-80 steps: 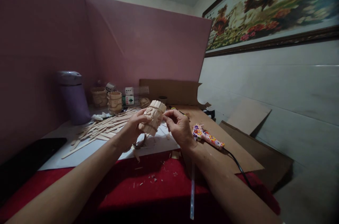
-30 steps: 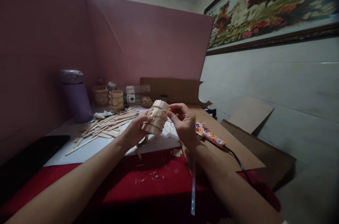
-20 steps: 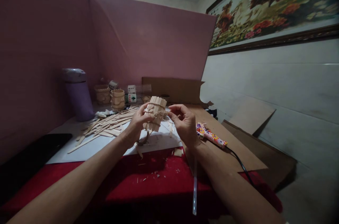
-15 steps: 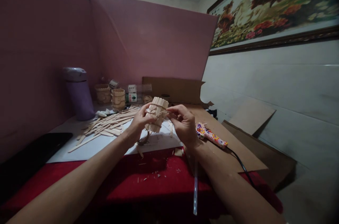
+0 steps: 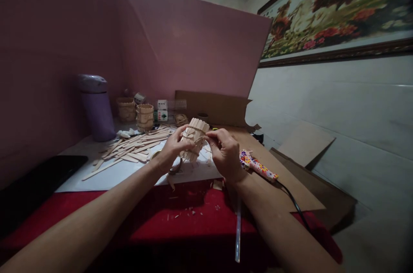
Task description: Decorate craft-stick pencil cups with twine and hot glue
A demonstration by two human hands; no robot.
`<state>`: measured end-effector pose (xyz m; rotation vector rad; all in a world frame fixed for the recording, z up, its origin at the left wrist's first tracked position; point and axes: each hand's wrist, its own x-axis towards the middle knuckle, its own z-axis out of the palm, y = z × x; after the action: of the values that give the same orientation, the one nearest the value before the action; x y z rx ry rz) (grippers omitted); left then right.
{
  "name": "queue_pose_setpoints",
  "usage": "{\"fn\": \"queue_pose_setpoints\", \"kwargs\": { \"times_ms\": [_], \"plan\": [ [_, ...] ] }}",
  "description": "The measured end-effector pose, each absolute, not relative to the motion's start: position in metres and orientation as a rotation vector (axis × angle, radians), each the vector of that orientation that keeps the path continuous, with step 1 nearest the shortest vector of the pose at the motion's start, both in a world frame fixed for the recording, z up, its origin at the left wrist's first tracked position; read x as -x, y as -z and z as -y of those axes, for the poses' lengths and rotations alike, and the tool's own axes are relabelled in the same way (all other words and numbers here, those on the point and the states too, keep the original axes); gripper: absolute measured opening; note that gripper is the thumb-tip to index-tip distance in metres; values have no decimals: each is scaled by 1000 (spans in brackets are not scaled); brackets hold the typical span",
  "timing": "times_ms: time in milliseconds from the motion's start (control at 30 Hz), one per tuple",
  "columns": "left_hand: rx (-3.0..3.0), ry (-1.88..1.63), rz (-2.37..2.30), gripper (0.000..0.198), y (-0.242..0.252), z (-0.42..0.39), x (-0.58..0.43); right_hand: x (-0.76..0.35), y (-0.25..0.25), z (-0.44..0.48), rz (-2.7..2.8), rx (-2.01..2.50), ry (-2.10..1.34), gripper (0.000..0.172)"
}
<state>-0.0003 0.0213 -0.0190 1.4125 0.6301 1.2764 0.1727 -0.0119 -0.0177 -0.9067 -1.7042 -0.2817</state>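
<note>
My left hand [image 5: 174,146] is closed around the side of a small cup made of wooden craft sticks [image 5: 194,135], which tilts above the white paper. Bands of brown twine run around the cup near its top and lower down. On the cup's right side, my right hand [image 5: 224,150] pinches a strand of twine [image 5: 203,137] between thumb and forefinger. Beneath the cup, more twine hangs down, partly in shadow. A flower-patterned glue gun [image 5: 258,166] lies on cardboard to the right of my right hand.
Loose craft sticks [image 5: 129,148] spread over white paper [image 5: 75,178] at left. Behind them stand a purple bottle [image 5: 98,114] and two similar stick cups, one nearer [image 5: 145,119]. A glue stick [image 5: 238,230] juts past the red cloth's [image 5: 145,221] front edge. The glue gun's black cord [image 5: 293,200] trails right.
The cup appears slightly farther right in the view and a little more tilted. My right hand keeps its pinch on the twine at the cup's side. The camera view has shifted slightly.
</note>
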Motion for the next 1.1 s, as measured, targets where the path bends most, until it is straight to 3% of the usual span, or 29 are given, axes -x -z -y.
{"fn": "queue_pose_setpoints", "kwargs": {
  "times_ms": [1100],
  "plan": [
    [-1434,-1284,-754,72,14,-8,-8,-166,19,17,1714,965,236,15]
  ]
}}
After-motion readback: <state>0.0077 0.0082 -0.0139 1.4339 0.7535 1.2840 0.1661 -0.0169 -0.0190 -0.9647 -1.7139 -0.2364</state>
